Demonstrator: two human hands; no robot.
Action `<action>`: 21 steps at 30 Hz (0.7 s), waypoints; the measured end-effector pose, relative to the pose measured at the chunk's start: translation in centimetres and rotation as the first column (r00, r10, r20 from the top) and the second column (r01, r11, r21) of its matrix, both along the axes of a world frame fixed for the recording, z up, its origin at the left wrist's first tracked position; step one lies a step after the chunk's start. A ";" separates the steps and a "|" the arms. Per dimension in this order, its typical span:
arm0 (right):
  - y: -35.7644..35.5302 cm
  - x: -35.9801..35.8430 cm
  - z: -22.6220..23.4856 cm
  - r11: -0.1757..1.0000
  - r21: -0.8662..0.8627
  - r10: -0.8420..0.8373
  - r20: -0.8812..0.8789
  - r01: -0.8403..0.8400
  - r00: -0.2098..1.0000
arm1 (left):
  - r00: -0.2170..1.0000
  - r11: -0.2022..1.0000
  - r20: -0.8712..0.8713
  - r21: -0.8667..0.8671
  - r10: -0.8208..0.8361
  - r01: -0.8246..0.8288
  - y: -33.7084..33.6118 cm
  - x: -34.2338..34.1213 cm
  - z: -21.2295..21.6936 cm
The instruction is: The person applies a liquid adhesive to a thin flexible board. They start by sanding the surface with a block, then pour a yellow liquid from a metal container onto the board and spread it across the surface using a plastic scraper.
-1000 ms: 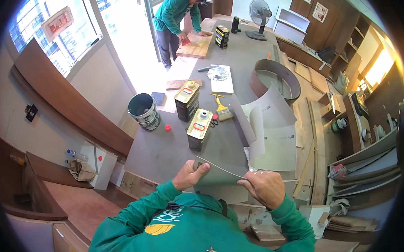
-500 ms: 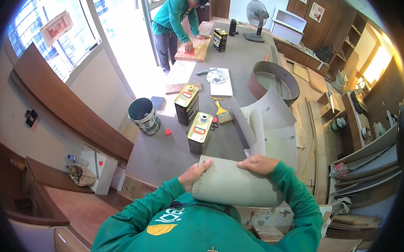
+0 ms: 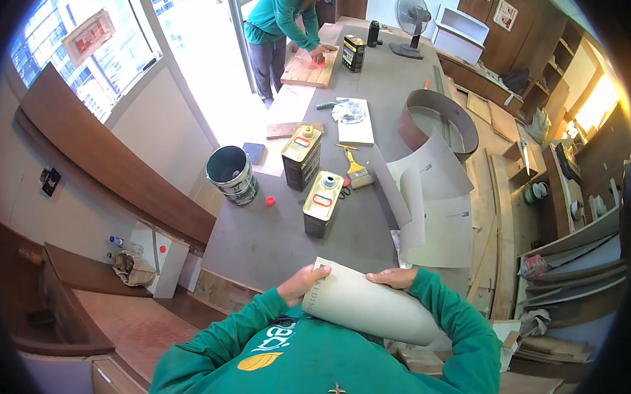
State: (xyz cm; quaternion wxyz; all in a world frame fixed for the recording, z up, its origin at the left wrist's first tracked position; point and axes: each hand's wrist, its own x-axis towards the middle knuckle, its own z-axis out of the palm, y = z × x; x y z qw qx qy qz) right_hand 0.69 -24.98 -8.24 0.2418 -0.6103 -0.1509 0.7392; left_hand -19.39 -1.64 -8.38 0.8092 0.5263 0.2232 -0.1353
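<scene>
Sheet of thin, bowed beige material point(image 3: 374, 306) in my remote view, at the near edge of the grey surface point(image 3: 257, 251), left hand point(image 3: 302, 284) pinching its left end, right hand point(image 3: 396, 278) clasping its far edge, black, gold-topped rectangular can point(image 3: 321, 206) beyond.

The grey table point(image 3: 264, 244) carries two tins point(image 3: 321, 201) point(image 3: 301, 158), a bucket point(image 3: 240, 189), a red cap point(image 3: 270, 201), a brush point(image 3: 359, 175) and curled sheets point(image 3: 446, 238); farther back stand a brown hoop point(image 3: 410, 127), another tin point(image 3: 353, 54), a bottle point(image 3: 373, 35) and a fan point(image 3: 411, 19).

Free: tabletop point(image 3: 257, 247) between hands point(image 3: 300, 281) and nearest can point(image 3: 319, 205) | blocked right: curled sheet point(image 3: 440, 213)
</scene>
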 end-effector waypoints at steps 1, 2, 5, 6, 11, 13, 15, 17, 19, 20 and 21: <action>0.2 0.0 0.0 1.000 0.016 -0.015 0.006 0.015 1.000 | 0.996 0.991 0.082 0.128 0.031 -0.042 0.1 0.0 -0.1; 0.5 0.0 0.2 0.999 0.033 -0.031 0.013 0.031 0.999 | 0.968 0.888 0.241 0.426 0.070 -0.171 0.1 0.1 -0.2; -0.4 1.1 -1.2 0.994 0.008 -0.108 -0.018 0.108 0.994 | 0.834 0.255 0.489 0.866 -0.255 -0.430 -0.2 2.8 3.4; -0.5 1.3 -1.6 0.992 -0.006 -0.128 -0.039 0.128 0.991 | 0.803 0.045 0.381 0.912 -0.459 -0.407 0.3 4.0 4.5; 1.2 2.8 -1.1 0.999 0.025 -0.023 -0.021 0.024 1.000 | 0.553 0.033 -0.082 0.981 -0.829 0.194 -1.4 6.4 4.9; 0.7 3.1 -2.2 0.998 0.037 -0.049 -0.030 0.050 0.998 | 0.509 0.058 0.022 0.997 -0.861 0.056 -2.1 5.9 4.4; 0.5 2.9 -2.4 0.994 0.040 -0.103 -0.067 0.106 0.992 | 0.483 0.046 0.043 0.999 -0.874 -0.006 -2.4 6.0 3.6; 0.5 3.0 -1.7 0.994 -0.005 -0.111 -0.062 0.111 0.992 | 0.475 0.054 0.043 0.999 -0.879 0.008 -2.3 6.5 3.2; 0.1 2.9 -1.8 0.993 -0.041 -0.111 -0.063 0.108 0.992 | 0.468 0.096 0.039 0.990 -0.883 0.100 -2.5 7.2 3.2; -0.1 3.0 -2.8 0.994 -0.046 -0.100 -0.067 0.097 0.993 | 0.451 0.084 -0.006 0.981 -0.892 0.178 -2.6 7.6 3.3; 0.0 2.9 -3.0 0.995 -0.052 -0.087 -0.070 0.083 0.994 | 0.433 0.069 -0.049 0.965 -0.900 0.254 -2.6 8.0 3.2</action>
